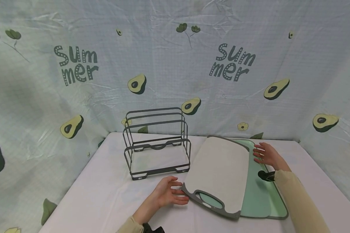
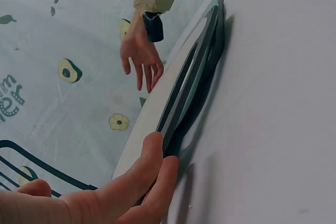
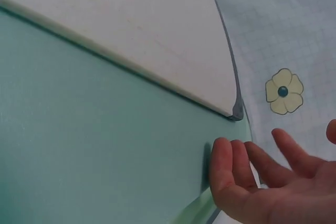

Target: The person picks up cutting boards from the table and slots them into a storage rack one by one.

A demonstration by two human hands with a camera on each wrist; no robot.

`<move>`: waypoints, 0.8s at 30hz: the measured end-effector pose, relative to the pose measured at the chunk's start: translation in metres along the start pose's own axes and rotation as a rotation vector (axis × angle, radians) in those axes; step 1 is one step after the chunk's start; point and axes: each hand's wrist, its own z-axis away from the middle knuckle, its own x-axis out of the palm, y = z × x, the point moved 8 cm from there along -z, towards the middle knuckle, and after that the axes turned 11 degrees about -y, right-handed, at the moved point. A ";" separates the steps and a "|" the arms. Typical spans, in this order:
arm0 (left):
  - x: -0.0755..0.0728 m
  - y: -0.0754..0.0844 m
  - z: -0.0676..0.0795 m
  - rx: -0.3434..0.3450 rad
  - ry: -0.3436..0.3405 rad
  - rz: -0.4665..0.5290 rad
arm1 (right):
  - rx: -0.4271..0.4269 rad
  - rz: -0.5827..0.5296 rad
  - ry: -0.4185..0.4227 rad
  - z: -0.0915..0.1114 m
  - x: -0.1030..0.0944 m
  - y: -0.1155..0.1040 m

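Observation:
A white cutting board [image 1: 218, 171] with grey ends and a slotted handle lies on a darker green cutting board [image 1: 255, 191]. A light green cutting board [image 1: 277, 204] shows from under them at the right. My left hand [image 1: 170, 192] is at the white board's near left corner, its extended fingertips right at the grey rim in the left wrist view. Over the far right part of the green boards, my right hand [image 1: 266, 153] has loosely bent fingers with nothing between them. In the right wrist view its fingertips [image 3: 222, 153] are close over the green surface.
A black wire rack [image 1: 157, 144] with several upright loops stands on the white table [image 1: 105, 194], left of the boards. Behind the table hangs a pale cloth [image 1: 163, 64] printed with avocados. The boards reach towards the table's far edge.

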 end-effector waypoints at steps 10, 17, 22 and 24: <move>0.003 -0.006 0.001 0.020 -0.012 0.088 | -0.012 0.282 -0.036 -0.015 0.000 0.002; 0.008 -0.010 0.000 -0.002 -0.053 0.127 | -0.010 0.440 -0.049 -0.020 0.003 -0.001; 0.011 -0.012 0.000 -0.017 -0.079 0.145 | -0.006 0.411 -0.043 -0.021 0.006 0.002; 0.011 -0.013 0.000 -0.030 -0.089 0.152 | -0.003 0.369 -0.037 -0.021 0.008 0.004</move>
